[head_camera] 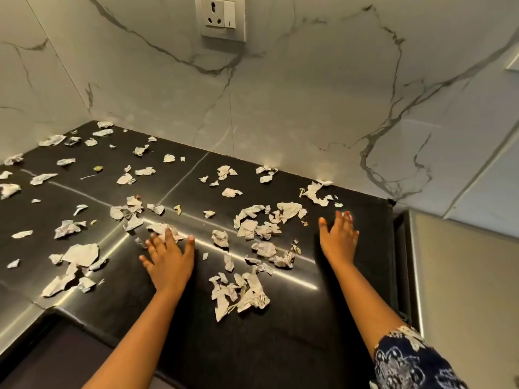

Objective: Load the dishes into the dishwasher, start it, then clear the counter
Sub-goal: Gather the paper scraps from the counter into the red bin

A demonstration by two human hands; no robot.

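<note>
Several torn, crumpled paper scraps litter the black counter. My left hand lies flat on the counter with fingers spread, its fingertips touching a scrap. My right hand is also flat with straight fingers, to the right of a cluster of scraps. A denser heap of scraps lies between my two forearms. Neither hand holds anything.
A marble backsplash rises behind the counter, with a wall socket high up. The counter ends at the right against a steel-edged panel. Its front edge steps down at lower left. More scraps spread to the far left corner.
</note>
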